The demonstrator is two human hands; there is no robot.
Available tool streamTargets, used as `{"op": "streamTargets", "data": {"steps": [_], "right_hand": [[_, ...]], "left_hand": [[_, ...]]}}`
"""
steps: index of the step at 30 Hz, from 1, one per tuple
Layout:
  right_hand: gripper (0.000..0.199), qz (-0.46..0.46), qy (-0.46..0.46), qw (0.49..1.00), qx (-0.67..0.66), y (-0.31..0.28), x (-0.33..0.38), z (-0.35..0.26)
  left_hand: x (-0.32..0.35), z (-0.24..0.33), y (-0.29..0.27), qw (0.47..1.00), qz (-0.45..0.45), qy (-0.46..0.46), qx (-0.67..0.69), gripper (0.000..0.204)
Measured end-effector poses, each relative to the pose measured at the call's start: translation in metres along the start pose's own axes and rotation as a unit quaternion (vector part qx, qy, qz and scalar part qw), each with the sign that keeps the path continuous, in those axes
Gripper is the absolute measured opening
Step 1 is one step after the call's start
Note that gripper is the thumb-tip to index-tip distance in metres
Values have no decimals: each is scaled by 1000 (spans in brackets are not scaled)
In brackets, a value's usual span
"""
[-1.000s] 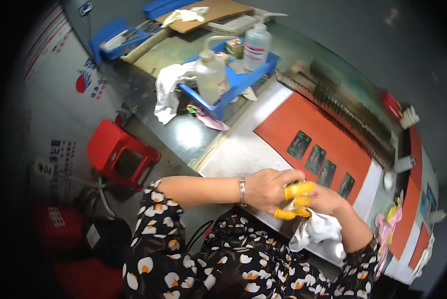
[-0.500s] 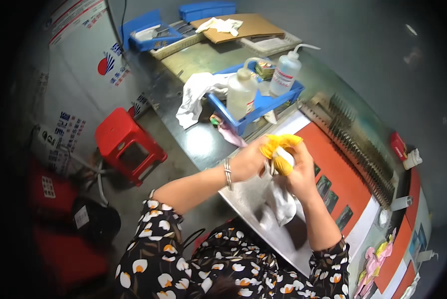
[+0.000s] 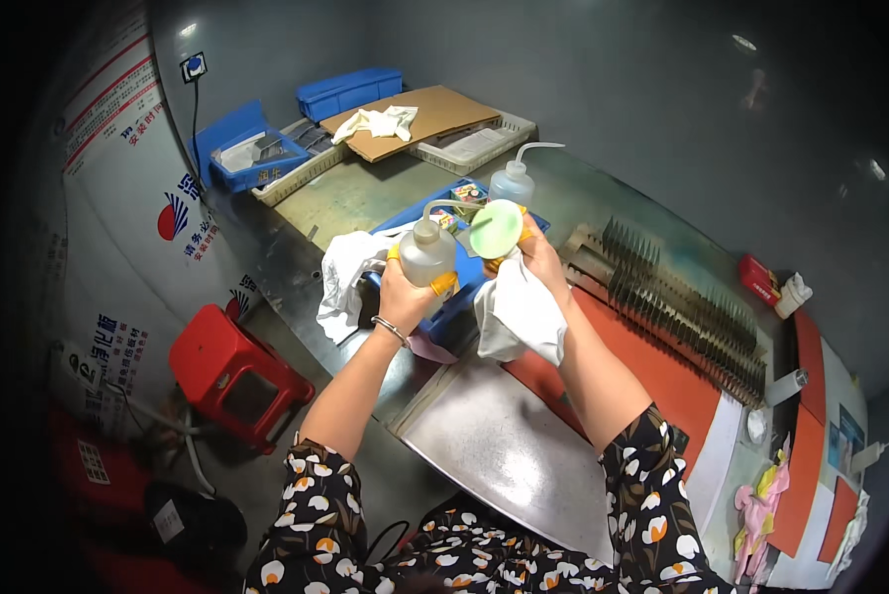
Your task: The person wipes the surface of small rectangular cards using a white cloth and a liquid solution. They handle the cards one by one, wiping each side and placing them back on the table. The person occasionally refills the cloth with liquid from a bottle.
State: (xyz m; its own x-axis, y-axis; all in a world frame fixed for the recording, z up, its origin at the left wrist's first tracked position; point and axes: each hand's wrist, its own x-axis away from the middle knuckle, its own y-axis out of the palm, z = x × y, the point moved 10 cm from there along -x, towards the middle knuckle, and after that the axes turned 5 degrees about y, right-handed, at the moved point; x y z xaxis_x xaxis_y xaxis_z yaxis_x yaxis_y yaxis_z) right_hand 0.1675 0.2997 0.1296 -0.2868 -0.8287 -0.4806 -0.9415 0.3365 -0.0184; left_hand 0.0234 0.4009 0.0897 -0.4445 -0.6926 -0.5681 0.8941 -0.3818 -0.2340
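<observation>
My left hand (image 3: pixel 405 294), with yellow finger cots on its fingertips, is wrapped round a squeeze wash bottle (image 3: pixel 427 253) with cloudy liquid. The bottle's bent spout reaches over a pale green, shallow round piece (image 3: pixel 496 231) beside it. That piece and a white cloth (image 3: pixel 520 315) hanging down below are in my right hand (image 3: pixel 545 262), also in yellow finger cots. Part of its fingers is hidden behind the green piece. Under both hands stands a blue tray (image 3: pixel 448 319), and a second wash bottle (image 3: pixel 513 183) is at its far end.
Another white cloth (image 3: pixel 340 292) drapes over the tray's left side. A metal tray (image 3: pixel 504 445) lies nearest me. Right of it are an orange mat (image 3: pixel 603 346) and a rack with rows of thin upright pieces (image 3: pixel 652 307). A red stool (image 3: pixel 231 371) stands on the floor at left.
My hands, together on a white cloth before, have moved forward and apart. My left has taken hold of the wash bottle; the green round piece has come into view in my right.
</observation>
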Motion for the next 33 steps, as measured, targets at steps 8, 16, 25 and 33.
{"op": "streamTargets", "data": {"steps": [8, 16, 25, 33], "right_hand": [[20, -29, 14, 998, -55, 23, -6, -21], [24, -17, -31, 999, -30, 19, -11, -25], [19, 20, 104, 903, -416, 17, 4, -41], [18, 154, 136, 902, -379, -65, 217, -103]], "left_hand": [[-1, -18, -1, 1000, 8, -15, 23, 55], [0, -18, -2, 1000, 26, -13, 12, 44], [-5, -21, 7, 1000, -7, -4, 14, 49], [66, 122, 18, 945, 77, 313, -54, 62]]}}
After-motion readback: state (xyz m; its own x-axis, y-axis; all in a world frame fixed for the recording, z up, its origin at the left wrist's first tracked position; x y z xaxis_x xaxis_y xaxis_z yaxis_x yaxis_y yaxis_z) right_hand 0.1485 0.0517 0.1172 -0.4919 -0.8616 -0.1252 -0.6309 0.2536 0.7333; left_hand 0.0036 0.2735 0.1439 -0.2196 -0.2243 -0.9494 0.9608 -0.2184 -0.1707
